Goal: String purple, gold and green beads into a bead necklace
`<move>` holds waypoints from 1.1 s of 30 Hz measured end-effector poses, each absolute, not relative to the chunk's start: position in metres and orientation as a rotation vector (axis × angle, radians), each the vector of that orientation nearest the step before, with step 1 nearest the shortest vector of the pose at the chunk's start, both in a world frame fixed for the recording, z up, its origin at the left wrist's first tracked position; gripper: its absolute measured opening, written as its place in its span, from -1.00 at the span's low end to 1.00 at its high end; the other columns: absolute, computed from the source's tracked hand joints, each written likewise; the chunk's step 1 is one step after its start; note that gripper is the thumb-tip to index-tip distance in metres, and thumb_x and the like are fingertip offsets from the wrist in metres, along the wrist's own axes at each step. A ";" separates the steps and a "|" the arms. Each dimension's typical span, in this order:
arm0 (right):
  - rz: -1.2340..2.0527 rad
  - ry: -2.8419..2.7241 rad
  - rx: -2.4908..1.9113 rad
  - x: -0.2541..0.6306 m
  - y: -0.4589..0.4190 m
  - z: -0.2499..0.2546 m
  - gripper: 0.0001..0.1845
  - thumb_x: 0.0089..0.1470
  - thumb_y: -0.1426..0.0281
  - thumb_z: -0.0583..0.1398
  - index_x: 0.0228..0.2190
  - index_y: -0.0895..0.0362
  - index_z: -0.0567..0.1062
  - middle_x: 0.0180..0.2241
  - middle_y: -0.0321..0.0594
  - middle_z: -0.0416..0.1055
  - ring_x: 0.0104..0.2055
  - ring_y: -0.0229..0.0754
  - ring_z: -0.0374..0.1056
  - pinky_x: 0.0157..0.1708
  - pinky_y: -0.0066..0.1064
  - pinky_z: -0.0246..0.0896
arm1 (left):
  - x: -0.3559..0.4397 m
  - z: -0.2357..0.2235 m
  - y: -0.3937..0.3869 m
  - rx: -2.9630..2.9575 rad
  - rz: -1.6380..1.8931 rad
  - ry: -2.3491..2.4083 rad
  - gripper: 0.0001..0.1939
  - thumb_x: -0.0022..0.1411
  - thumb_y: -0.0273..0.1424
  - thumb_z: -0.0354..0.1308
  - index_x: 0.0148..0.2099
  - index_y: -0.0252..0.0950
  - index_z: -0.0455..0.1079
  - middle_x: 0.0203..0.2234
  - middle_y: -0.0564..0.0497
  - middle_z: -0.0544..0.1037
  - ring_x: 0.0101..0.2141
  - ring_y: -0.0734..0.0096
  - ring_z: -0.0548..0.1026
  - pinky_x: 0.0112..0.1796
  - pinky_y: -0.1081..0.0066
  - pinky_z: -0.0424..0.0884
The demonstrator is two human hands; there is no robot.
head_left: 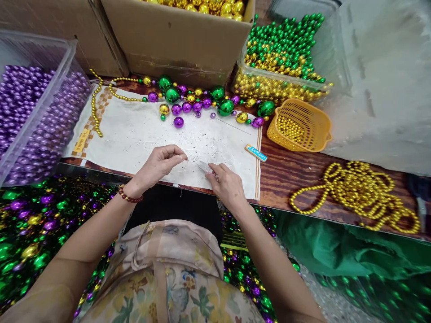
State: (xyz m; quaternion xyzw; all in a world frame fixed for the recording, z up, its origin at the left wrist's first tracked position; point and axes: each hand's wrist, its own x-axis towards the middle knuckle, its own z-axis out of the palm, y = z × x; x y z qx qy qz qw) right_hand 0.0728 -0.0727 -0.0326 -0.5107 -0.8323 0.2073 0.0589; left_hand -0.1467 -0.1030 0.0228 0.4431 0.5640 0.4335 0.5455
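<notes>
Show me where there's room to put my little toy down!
Two spots look free: the white cloth between the leftmost gold strand and the left hand, and the brown wood between the cloth's striped right edge and the gold bead pile. It's crowded along the cloth's back edge, full of shiny beads.

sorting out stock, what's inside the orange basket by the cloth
The orange basket holds a pile of small gold beads. Only the pile's upper layer shows; the beads cover whatever lies beneath them.
</notes>
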 end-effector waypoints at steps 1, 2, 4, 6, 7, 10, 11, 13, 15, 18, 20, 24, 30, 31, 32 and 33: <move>0.623 -2.500 -1.528 0.072 -0.072 -0.036 -0.62 0.29 0.36 0.10 0.08 0.13 0.50 -0.09 -0.06 0.53 -0.13 0.02 0.49 -0.24 -0.29 0.31 | -0.146 0.025 -0.104 1.057 1.018 1.334 -0.82 0.19 -0.28 0.25 -0.33 -0.30 0.49 -0.65 0.16 0.21 -0.64 0.64 -0.02 -0.62 0.45 -0.13; 0.621 -2.471 -1.508 0.072 -0.070 -0.039 -0.64 0.29 0.37 0.10 0.05 0.13 0.52 -0.11 -0.06 0.54 -0.13 0.01 0.49 -0.23 -0.29 0.32 | -0.146 0.026 -0.105 1.063 1.007 1.326 -0.81 0.20 -0.27 0.24 -0.32 -0.30 0.49 -0.65 0.16 0.21 -0.64 0.64 -0.02 -0.61 0.46 -0.13; 0.612 -2.380 -1.481 0.080 -0.066 -0.045 -0.65 0.28 0.37 0.09 0.00 0.13 0.56 -0.16 -0.06 0.56 -0.15 -0.01 0.49 -0.20 -0.29 0.33 | -0.147 0.026 -0.107 1.067 0.996 1.310 -0.81 0.21 -0.26 0.24 -0.31 -0.30 0.50 -0.66 0.16 0.19 -0.64 0.64 -0.02 -0.61 0.46 -0.14; 0.572 -2.239 -1.515 0.100 -0.057 -0.050 -0.65 0.25 0.33 0.10 -0.03 0.14 0.57 -0.19 -0.06 0.57 -0.17 -0.02 0.49 -0.17 -0.27 0.34 | -0.150 0.022 -0.107 1.046 1.011 1.314 -0.80 0.20 -0.26 0.25 -0.32 -0.30 0.50 -0.67 0.17 0.17 -0.65 0.64 -0.01 -0.62 0.47 -0.14; 0.538 -2.153 -1.562 0.115 -0.052 -0.051 -0.63 0.24 0.30 0.11 -0.02 0.16 0.57 -0.18 -0.05 0.57 -0.17 -0.01 0.49 -0.15 -0.25 0.34 | -0.152 0.019 -0.106 1.023 1.032 1.330 -0.80 0.20 -0.26 0.25 -0.32 -0.30 0.49 -0.67 0.17 0.16 -0.65 0.64 -0.01 -0.62 0.47 -0.14; 0.404 -1.866 -1.845 0.169 -0.036 -0.052 -0.57 0.17 0.25 0.16 0.01 0.17 0.54 -0.10 -0.01 0.56 -0.12 0.03 0.46 -0.07 -0.17 0.32 | -0.157 0.005 -0.106 0.928 1.092 1.373 -0.80 0.18 -0.25 0.27 -0.33 -0.30 0.48 -0.69 0.19 0.11 -0.67 0.65 -0.03 -0.63 0.48 -0.15; 0.365 -1.780 -1.982 0.186 -0.031 -0.052 -0.56 0.15 0.25 0.17 0.02 0.15 0.54 -0.10 -0.01 0.56 -0.11 0.06 0.46 -0.07 -0.15 0.31 | -0.157 0.000 -0.106 0.901 1.095 1.373 -0.80 0.18 -0.25 0.27 -0.33 -0.30 0.48 -0.69 0.20 0.10 -0.68 0.66 -0.04 -0.63 0.48 -0.16; 0.311 -1.678 -2.216 0.212 -0.021 -0.053 -0.57 0.14 0.24 0.18 0.01 0.12 0.54 -0.14 -0.01 0.56 -0.12 0.09 0.44 -0.09 -0.12 0.29 | -0.155 -0.008 -0.105 0.869 1.084 1.353 -0.80 0.17 -0.25 0.28 -0.32 -0.30 0.49 -0.69 0.21 0.09 -0.68 0.67 -0.05 -0.63 0.49 -0.16; 0.256 -1.694 -2.329 0.227 -0.011 -0.055 -0.60 0.16 0.25 0.17 -0.02 0.14 0.55 -0.14 0.04 0.54 -0.12 0.11 0.42 -0.11 -0.10 0.26 | -0.151 -0.012 -0.105 0.867 1.063 1.340 -0.80 0.17 -0.25 0.28 -0.32 -0.30 0.49 -0.70 0.21 0.09 -0.68 0.67 -0.04 -0.64 0.50 -0.14; 0.158 -1.812 -2.340 0.233 0.001 -0.058 -0.61 0.17 0.28 0.15 -0.05 0.22 0.56 -0.05 0.18 0.48 -0.06 0.19 0.37 -0.10 -0.04 0.22 | -0.144 -0.011 -0.104 0.897 1.057 1.358 -0.79 0.16 -0.24 0.28 -0.33 -0.30 0.49 -0.70 0.20 0.11 -0.69 0.67 -0.02 -0.64 0.50 -0.12; 0.077 -1.851 -2.322 0.229 0.005 -0.058 -0.59 0.16 0.27 0.17 -0.04 0.25 0.55 -0.03 0.24 0.45 -0.01 0.26 0.32 -0.09 0.04 0.18 | -0.143 -0.010 -0.104 0.911 1.071 1.368 -0.79 0.16 -0.24 0.28 -0.34 -0.29 0.49 -0.70 0.20 0.11 -0.69 0.66 -0.02 -0.65 0.49 -0.12; 0.093 -1.995 -1.995 0.202 -0.006 -0.050 -0.67 0.20 0.28 0.16 -0.09 0.19 0.57 -0.10 0.13 0.45 -0.07 0.17 0.33 -0.09 -0.02 0.20 | -0.147 -0.012 -0.104 0.922 1.098 1.378 -0.81 0.17 -0.25 0.27 -0.33 -0.28 0.50 -0.71 0.20 0.11 -0.68 0.64 -0.01 -0.65 0.49 -0.08; 0.644 -2.480 -1.359 0.116 -0.031 -0.033 -0.70 0.27 0.39 0.08 -0.04 0.07 0.52 -0.02 -0.11 0.43 -0.25 -0.14 0.39 -0.28 -0.32 0.25 | -0.152 -0.016 -0.100 1.037 1.156 1.494 -0.83 0.16 -0.28 0.27 -0.36 -0.29 0.52 -0.61 0.09 0.39 -0.56 0.56 0.28 -0.49 0.49 0.27; 0.630 -2.556 -1.368 0.106 -0.032 -0.032 -0.67 0.26 0.42 0.07 0.00 0.07 0.50 0.02 -0.10 0.42 -0.25 -0.14 0.40 -0.33 -0.33 0.23 | -0.155 -0.016 -0.100 1.057 1.169 1.519 -0.83 0.16 -0.28 0.27 -0.36 -0.29 0.52 -0.55 0.05 0.46 -0.50 0.53 0.35 -0.42 0.47 0.32; 0.604 -2.626 -1.392 0.098 -0.031 -0.032 -0.64 0.26 0.45 0.06 0.02 0.07 0.49 0.05 -0.09 0.40 -0.24 -0.13 0.40 -0.38 -0.34 0.19 | -0.158 -0.016 -0.101 1.072 1.182 1.542 -0.83 0.16 -0.28 0.27 -0.36 -0.29 0.53 -0.48 0.02 0.51 -0.44 0.50 0.40 -0.35 0.45 0.36; 0.574 -2.683 -1.417 0.093 -0.028 -0.034 -0.64 0.25 0.46 0.05 0.02 0.09 0.49 0.06 -0.07 0.39 -0.24 -0.12 0.40 -0.42 -0.35 0.16 | -0.162 -0.017 -0.101 1.083 1.195 1.564 -0.83 0.16 -0.28 0.28 -0.35 -0.30 0.53 -0.43 -0.01 0.55 -0.38 0.47 0.44 -0.28 0.43 0.38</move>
